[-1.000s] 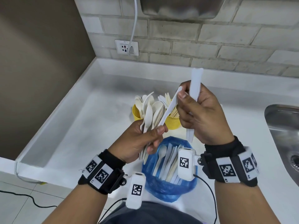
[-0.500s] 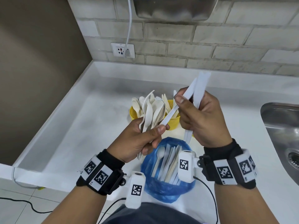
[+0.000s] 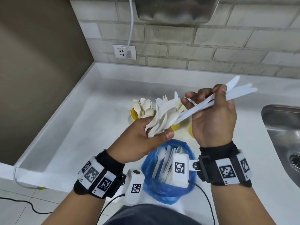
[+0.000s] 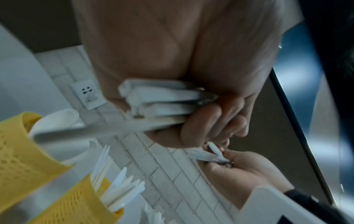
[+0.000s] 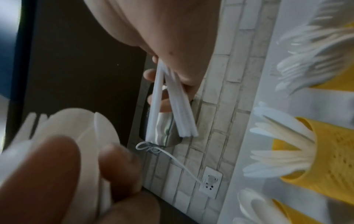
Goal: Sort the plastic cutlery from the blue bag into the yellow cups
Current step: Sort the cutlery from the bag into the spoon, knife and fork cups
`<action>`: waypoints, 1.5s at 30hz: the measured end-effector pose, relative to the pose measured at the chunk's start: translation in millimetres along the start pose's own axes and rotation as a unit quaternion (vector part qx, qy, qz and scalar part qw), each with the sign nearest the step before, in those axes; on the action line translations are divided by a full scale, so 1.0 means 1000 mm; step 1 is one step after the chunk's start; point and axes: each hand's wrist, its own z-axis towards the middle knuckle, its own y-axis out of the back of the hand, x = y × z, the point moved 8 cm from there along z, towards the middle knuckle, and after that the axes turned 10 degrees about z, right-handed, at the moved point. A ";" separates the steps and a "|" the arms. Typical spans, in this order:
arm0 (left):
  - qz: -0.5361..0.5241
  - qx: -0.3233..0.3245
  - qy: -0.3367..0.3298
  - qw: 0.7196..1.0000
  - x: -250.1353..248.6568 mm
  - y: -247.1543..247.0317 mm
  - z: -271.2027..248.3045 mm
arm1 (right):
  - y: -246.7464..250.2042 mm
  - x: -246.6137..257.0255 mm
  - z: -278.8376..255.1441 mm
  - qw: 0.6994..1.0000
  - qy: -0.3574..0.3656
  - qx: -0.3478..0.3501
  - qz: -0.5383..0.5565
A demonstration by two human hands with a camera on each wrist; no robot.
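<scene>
Right hand [image 3: 212, 117] has swung its knives [image 3: 215, 101] from upright to slanting, tips up-right, another one drawn clear and clamped in with them; left hand [image 3: 142, 140] grips the remaining spoons [image 3: 164, 117]. Knives look sorted out and ready for a cup [image 3: 135, 113] behind. Bag [image 3: 167, 190] below holds more cutlery.

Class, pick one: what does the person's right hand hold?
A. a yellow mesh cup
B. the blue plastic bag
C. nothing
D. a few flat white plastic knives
D: the right hand pinches a few flat white plastic knives above the counter.
</scene>
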 end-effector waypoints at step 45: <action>0.194 -0.015 -0.029 0.980 -0.002 0.018 -0.002 | -0.027 -0.016 -0.024 0.865 -0.129 0.311 -0.372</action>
